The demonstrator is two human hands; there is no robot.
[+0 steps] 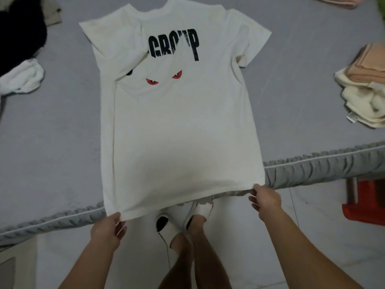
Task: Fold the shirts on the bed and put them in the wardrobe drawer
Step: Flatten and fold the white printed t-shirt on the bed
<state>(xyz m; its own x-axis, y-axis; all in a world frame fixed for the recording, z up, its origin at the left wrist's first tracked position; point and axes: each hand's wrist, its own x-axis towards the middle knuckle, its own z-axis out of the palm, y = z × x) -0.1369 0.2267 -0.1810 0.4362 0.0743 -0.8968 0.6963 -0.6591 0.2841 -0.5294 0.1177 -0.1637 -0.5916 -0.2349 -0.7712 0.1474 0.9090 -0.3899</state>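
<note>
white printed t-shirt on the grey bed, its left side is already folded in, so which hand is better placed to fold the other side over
Probably the right hand: it pinches the hem corner of the white printed t-shirt on the side whose sleeve lies spread out. The left hand holds the folded side.

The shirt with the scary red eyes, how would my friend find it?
Look at the grey bed. Spread flat across its middle lies a white T-shirt, hem held by the left hand and right hand. Only it has black letters and two red eyes.

Bare forearms; white slippers (200, 211) on feet.
</note>
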